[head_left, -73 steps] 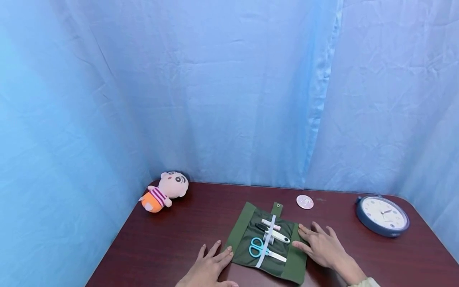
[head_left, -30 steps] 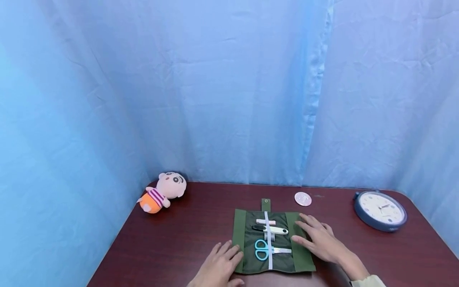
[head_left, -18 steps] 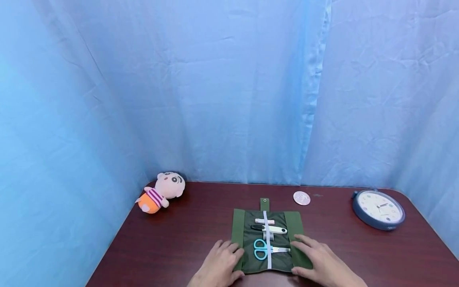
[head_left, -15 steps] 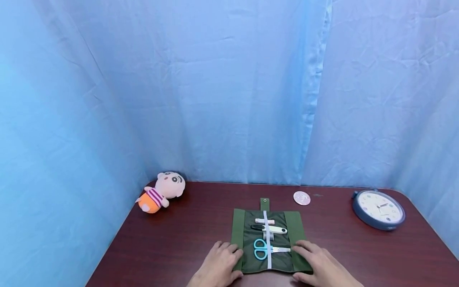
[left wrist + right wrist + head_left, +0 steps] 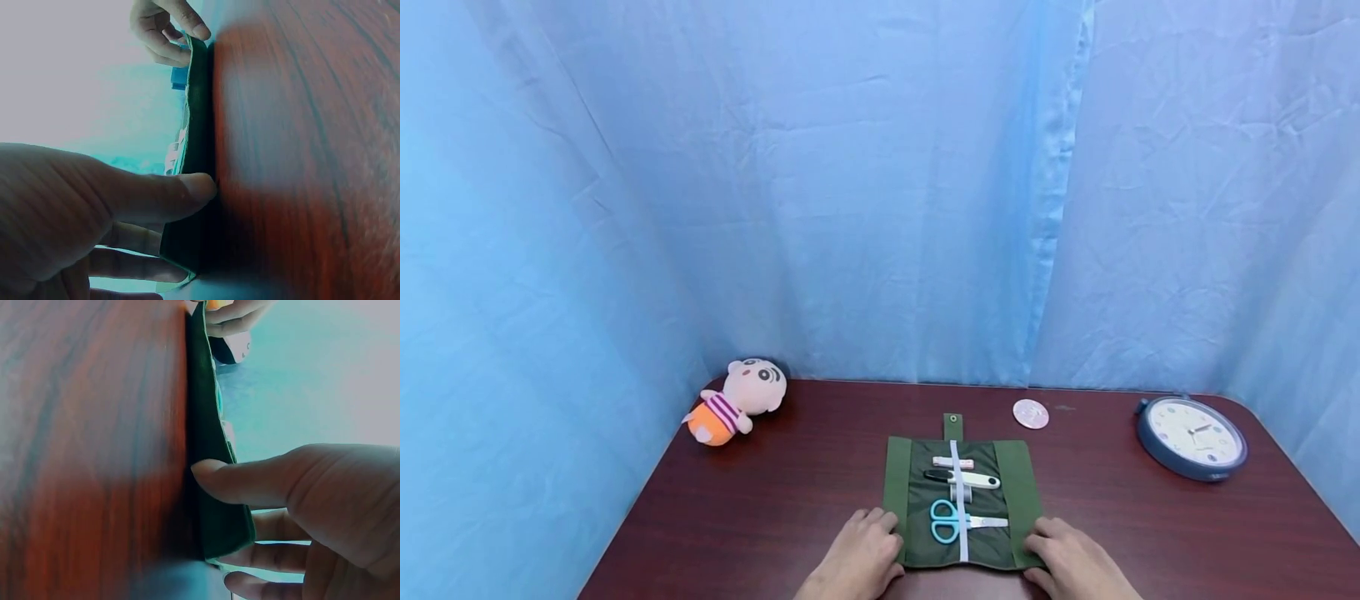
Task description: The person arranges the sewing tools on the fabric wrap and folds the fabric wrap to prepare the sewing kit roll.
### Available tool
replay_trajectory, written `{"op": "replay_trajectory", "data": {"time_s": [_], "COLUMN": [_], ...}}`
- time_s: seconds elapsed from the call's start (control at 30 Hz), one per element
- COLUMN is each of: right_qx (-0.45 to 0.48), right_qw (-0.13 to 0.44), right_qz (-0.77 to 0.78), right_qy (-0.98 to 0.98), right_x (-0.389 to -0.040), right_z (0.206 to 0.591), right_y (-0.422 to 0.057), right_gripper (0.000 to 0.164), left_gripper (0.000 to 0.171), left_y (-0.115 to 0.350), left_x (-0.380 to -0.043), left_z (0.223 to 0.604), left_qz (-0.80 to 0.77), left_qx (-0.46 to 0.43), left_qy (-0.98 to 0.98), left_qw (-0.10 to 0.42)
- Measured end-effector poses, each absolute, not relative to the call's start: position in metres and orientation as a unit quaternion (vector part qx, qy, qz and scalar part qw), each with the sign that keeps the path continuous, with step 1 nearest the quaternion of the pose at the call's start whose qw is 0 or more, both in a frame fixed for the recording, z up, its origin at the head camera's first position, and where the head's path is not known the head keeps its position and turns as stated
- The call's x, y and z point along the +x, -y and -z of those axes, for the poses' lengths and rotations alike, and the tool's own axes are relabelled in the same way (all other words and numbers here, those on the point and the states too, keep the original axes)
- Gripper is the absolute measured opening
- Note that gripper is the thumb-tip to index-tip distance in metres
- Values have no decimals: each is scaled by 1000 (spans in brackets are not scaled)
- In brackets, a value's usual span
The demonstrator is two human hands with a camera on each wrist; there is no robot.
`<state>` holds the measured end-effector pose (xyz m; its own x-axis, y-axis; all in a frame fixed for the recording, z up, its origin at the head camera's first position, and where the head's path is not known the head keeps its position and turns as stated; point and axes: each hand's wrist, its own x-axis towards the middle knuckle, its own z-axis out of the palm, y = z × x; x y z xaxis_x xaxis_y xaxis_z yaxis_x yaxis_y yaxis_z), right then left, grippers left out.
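Note:
A green fabric pouch [image 5: 1017, 479] lies spread flat on the table, its snap tab [image 5: 952, 427] pointing away from me. Under its white elastic band sit scissors [image 5: 988, 522] with light-blue handles, a white tool [image 5: 981, 481] with a black end, a grey spool-like piece and a small white-and-pink item [image 5: 966, 464]. My left hand [image 5: 857, 552] pinches the near left corner. At the near right corner, my right hand [image 5: 1071, 557] grips the fabric, thumb on the near side. Both wrist views show the near edge of the pouch [image 5: 200, 119] raised between thumb and fingers.
A plush doll [image 5: 733, 402] lies at the table's back left. A round clock [image 5: 1195, 433] is at the right, and a pale round disc [image 5: 1031, 413] lies behind the pouch. Blue curtains [image 5: 880, 208] hang beyond the brown table [image 5: 760, 500].
The pouch has turned from a slant to straight. My right hand has slid down the right flap to the near corner, and both hands now grip the near corners.

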<state>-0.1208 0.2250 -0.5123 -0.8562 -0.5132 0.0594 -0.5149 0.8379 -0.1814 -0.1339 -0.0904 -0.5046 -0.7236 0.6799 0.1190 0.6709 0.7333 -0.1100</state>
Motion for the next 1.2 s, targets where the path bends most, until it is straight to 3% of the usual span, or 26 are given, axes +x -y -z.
{"op": "replay_trajectory", "data": {"time_s": [0.5,0.7,1.03,1.2], "right_qx": [247,238,185,126], "right_qw": [44,27,141,155], "right_qz": [-107,-132,-160,-173], "right_qy": [962,962,959,964], "right_x": [-120,-123,-124,-126], "right_z": [512,512,520,523], "right_y": [-226,-229,-225,-222], "right_gripper": [9,7,10,15], "left_gripper": [14,16,19,20], "left_y": [95,99,101,100], "left_x": [-138,-144,-151,-157], "left_z": [509,511,516,517], "left_qz": [22,69,125,133], "left_qx": [-379,-377,-357,-339], "left_qy": [913,914,919,927], "left_qw": [149,134,111,85]}}
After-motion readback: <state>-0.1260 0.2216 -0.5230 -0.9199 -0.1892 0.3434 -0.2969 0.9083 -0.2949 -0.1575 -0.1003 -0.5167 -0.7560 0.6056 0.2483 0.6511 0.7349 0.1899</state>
